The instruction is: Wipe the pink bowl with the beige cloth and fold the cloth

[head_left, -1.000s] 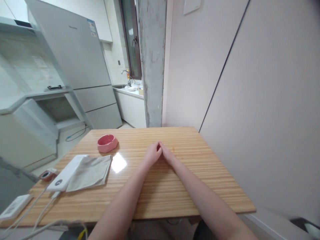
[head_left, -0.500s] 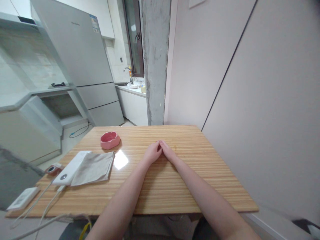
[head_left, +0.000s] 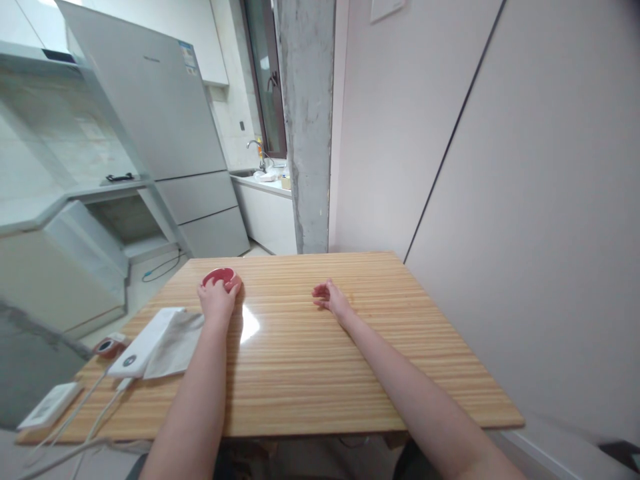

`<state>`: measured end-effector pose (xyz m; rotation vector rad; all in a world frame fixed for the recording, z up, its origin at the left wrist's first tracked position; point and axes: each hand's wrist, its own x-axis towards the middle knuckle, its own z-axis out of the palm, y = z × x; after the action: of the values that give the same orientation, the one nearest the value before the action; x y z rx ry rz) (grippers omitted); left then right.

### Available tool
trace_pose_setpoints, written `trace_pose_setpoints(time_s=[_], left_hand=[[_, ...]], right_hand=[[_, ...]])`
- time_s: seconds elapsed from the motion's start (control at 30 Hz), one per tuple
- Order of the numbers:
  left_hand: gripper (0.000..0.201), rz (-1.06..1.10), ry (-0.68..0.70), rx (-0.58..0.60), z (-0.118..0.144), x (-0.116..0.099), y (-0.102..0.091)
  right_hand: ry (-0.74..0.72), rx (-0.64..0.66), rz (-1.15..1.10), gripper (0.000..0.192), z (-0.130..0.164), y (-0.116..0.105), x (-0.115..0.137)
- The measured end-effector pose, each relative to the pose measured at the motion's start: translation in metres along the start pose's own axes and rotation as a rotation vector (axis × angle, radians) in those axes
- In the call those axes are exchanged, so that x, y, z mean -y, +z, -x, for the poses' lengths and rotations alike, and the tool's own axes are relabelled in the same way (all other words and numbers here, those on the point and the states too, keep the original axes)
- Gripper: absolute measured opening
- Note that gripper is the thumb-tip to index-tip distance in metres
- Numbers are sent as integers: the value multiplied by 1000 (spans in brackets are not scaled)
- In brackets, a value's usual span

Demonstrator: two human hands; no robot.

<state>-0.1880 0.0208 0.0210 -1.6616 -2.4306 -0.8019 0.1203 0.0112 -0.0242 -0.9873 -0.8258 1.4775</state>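
One bowl [head_left: 223, 274] sits left of the frame's middle, close to the far edge of the table [head_left: 280, 373]. The left hand [head_left: 217, 300] touches it, fingers bent over the near rim; from here I cannot tell whether they grip. The right hand [head_left: 334, 299], at the centre of the frame, is loosely spread, its fingers holding nothing. Between the two hands lies a wide stretch of striped wood, good room for moving, and more runs toward the lower right corner. Along the right, one wall [head_left: 525, 200] stands close by the table's far corner. The left side is tighter: one cloth [head_left: 173, 347] lies partly on one white slab [head_left: 143, 343] beneath the left forearm, with one white box [head_left: 50, 405] at the table's lower left edge.
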Motion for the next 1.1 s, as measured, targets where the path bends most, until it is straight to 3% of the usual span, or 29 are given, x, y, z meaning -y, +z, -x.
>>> trace_pose_setpoints(time_s=[0.17,0.3,0.43,0.53,0.83,0.93,1.0,1.1], left_hand=[[24,97,228,-40,2,-20,2],[16,386,531,33,31,-72,9],[12,594,718,148,73,-124,24],[16,621,763,225,92,-139,30],[12,561,823,303,107,-138,30],[40,541,741,267,105,-134,17],[51,482,642,203,97,-116,0],[40,246,376,131,79,-61,-34]], right_hand=[[-121,-86,67,49,-1,-2,1],[-382,-235,231,42,1,-9,4],[-530,-206,366,46,0,-13,4],[-541,-173,432,52,-2,-13,1],[-518,-130,553,35,3,-10,0],[-516,-129,557,36,1,-13,-1],[-517,-127,554,36,0,-14,-2],[-509,-116,503,35,-2,-14,-2]])
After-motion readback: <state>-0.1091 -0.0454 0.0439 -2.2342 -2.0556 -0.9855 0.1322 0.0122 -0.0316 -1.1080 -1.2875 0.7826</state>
